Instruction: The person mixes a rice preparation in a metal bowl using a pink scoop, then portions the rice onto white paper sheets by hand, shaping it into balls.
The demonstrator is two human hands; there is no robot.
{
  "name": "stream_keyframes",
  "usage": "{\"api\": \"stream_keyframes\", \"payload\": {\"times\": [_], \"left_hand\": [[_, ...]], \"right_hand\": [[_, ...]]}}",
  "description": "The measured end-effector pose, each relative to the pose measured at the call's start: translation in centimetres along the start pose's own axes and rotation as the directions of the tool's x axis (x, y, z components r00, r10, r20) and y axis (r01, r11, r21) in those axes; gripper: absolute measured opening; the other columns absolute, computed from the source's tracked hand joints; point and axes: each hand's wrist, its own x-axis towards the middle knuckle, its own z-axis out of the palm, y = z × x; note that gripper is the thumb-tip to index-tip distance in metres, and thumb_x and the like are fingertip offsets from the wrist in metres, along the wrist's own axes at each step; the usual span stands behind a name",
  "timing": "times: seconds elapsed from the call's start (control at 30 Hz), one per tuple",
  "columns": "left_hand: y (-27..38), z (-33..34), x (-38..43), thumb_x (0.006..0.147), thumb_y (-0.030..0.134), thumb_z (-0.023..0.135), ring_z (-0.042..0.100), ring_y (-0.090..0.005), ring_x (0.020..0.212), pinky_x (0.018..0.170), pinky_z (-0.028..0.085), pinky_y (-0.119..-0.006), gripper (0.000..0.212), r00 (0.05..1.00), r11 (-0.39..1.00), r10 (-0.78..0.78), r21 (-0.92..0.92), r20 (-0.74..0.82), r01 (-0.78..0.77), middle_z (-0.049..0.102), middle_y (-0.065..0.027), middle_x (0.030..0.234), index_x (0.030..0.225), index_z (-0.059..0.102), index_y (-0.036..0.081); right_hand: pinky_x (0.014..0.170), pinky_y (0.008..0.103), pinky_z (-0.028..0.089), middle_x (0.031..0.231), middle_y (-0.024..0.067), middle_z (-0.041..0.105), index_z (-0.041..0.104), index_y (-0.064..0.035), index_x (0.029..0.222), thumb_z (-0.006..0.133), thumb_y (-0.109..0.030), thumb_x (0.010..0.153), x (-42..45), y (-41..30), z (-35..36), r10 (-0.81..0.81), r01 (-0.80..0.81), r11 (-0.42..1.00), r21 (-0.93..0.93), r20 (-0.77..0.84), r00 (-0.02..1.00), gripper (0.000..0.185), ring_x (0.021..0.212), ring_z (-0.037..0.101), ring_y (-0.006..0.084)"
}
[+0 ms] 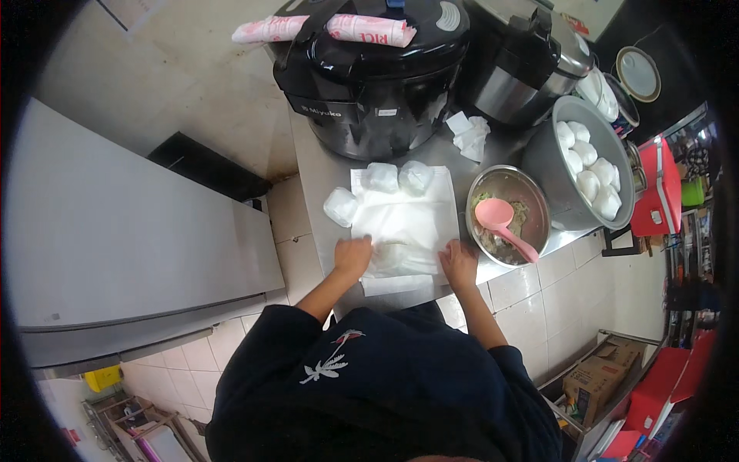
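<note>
White sheets (404, 218) lie stacked on a steel table, with a flattened, translucent white wrapper over something round (394, 254) near the front. My left hand (353, 256) is at the left edge of this wrapper, and my right hand (459, 263) is at its right edge; the fingertips of both touch it, but whether they pinch it is unclear. White wrapped bundles sit beyond: one at the left (341, 207), one at the back (382, 177) and another beside it (416, 178). To the right, a steel bowl (542, 199) holds a pale food mixture and a pink ladle (495, 215).
A black Miyako rice cooker (369, 110) stands at the back, a rolled printed plastic bag (369, 30) on its lid. Crumpled paper (472, 137) lies beside it. A deep grey pot (534, 144) with several white bundles stands right of the bowl. A white cabinet (144, 231) is at the left.
</note>
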Motion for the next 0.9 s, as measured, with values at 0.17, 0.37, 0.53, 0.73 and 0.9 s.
{"api": "stream_keyframes", "payload": {"times": [0.17,0.37,0.53,0.73,0.9], "left_hand": [[2.4,-1.3,6.3,0.082,0.018,0.053,0.058,-0.0306,0.092,0.081,0.044,-0.043,0.024,0.865,0.939,0.342,0.095,-0.367,-0.331,0.061,-0.0131,0.091,0.103,0.057,0.008],[5.1,-5.2,8.5,0.078,0.008,0.053,0.056,-0.0291,0.094,0.082,0.043,-0.044,0.027,0.943,0.954,0.282,0.053,0.179,-0.296,0.057,-0.0153,0.097,0.104,0.057,0.004],[4.2,-4.7,1.7,0.078,0.005,0.049,0.059,-0.0307,0.091,0.08,0.047,-0.04,0.022,0.815,0.813,0.573,-0.187,0.083,-0.552,0.059,-0.0148,0.098,0.097,0.057,0.0],[4.0,-1.3,-5.6,0.079,0.004,0.048,0.052,-0.0311,0.11,0.089,0.047,-0.038,0.041,0.837,0.826,0.513,-0.154,-0.19,-0.542,0.049,-0.0186,0.119,0.119,0.051,0.002],[3.9,-0.6,-7.6,0.08,0.004,0.047,0.042,-0.0359,0.121,0.094,0.044,-0.04,0.053,0.873,0.896,0.442,0.057,-0.206,-0.44,0.043,-0.0179,0.131,0.133,0.043,0.011]], "right_hand": [[0.089,0.0452,0.039,0.114,0.0132,0.054,0.048,-0.0061,0.117,0.059,-0.013,0.075,-1.1,-5.3,-1.8,-0.346,0.327,0.931,0.163,0.111,0.932,0.044,0.106,0.051,0.0306],[0.096,0.0432,0.037,0.13,0.0127,0.043,0.038,-0.0047,0.132,0.061,-0.014,0.073,-1.9,-7.6,-0.7,-0.447,0.441,0.894,0.081,0.099,0.889,0.064,0.12,0.043,0.0293],[0.094,0.0443,0.038,0.122,0.0164,0.049,0.041,-0.0044,0.128,0.062,-0.016,0.074,-0.5,-6.3,1.2,-0.353,0.305,0.929,0.21,0.252,0.901,0.059,0.114,0.047,0.0326],[0.099,0.0449,0.034,0.12,0.0236,0.05,0.047,-0.0001,0.121,0.066,-0.019,0.068,-2.8,-4.4,2.5,-0.099,-0.029,0.961,0.275,0.441,0.892,0.06,0.117,0.045,0.0375],[0.1,0.0659,0.018,0.136,0.0213,0.038,0.037,-0.0019,0.133,0.065,-0.02,0.07,-3.1,-0.6,-0.1,0.083,-0.093,0.994,0.063,0.153,0.985,0.072,0.128,0.031,0.0403]]}}
